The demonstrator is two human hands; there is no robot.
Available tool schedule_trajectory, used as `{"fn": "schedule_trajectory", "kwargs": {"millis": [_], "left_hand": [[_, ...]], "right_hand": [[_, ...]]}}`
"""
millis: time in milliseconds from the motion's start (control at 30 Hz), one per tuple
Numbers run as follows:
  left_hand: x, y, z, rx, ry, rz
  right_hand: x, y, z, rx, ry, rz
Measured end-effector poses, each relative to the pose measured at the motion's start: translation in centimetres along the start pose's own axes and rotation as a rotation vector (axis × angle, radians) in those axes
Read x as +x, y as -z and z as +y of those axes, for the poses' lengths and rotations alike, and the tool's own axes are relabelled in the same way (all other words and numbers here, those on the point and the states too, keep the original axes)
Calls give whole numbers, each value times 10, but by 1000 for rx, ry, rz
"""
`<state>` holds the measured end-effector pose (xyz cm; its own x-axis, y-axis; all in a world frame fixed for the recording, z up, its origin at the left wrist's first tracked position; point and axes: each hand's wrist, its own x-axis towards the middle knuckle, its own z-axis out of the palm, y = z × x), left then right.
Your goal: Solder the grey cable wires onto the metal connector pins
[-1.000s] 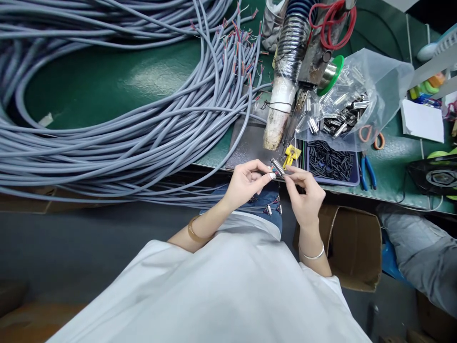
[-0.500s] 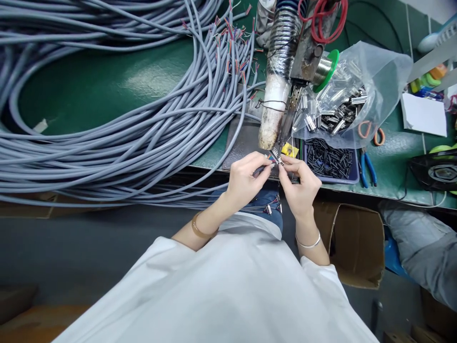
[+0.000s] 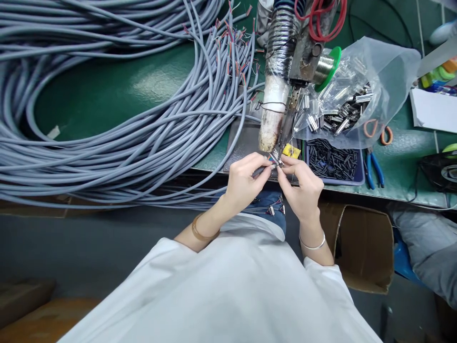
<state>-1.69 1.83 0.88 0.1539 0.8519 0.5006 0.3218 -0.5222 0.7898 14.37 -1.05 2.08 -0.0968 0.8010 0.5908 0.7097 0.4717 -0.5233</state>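
Observation:
My left hand [image 3: 246,177] is closed in a pinch on the thin coloured wires [image 3: 270,158] of a cable end. My right hand [image 3: 302,183] pinches a small metal multi-pin connector [image 3: 277,157], tilted between the two hands. The wire tips meet the connector's pin side; whether they are joined is too small to tell. Just above sits the soldering iron [image 3: 288,121], its tip close to the connector. A white-wrapped hose end [image 3: 272,112] hangs beside it. Several wired connectors [image 3: 271,210] lie over my lap.
Many grey cables [image 3: 143,143] cover the left of the green bench. To the right are a solder spool [image 3: 326,69], a plastic bag [image 3: 387,76] of connectors, a bin [image 3: 333,162] of black sleeves, blue-handled pliers [image 3: 374,169] and a yellow sponge [image 3: 291,151]. A cardboard box [image 3: 364,243] stands below.
The view has shifted slightly, so things at the right edge sit further right. Both hands keep their pinch on the wires and connector, almost still.

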Motion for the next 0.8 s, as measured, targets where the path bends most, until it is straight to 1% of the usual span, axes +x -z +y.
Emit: {"fn": "schedule_trajectory", "kwargs": {"millis": [167,667,800], "left_hand": [[-3,-1,-1,9,15,-26],[-8,-2,1,23,-24,-39],[-7,0,3,-11,25,-48]], "right_hand": [[-3,1,4,-10,17,-28],[-8,3,3,-16,6,-21],[-9,4,3,22,-26,-16]]}}
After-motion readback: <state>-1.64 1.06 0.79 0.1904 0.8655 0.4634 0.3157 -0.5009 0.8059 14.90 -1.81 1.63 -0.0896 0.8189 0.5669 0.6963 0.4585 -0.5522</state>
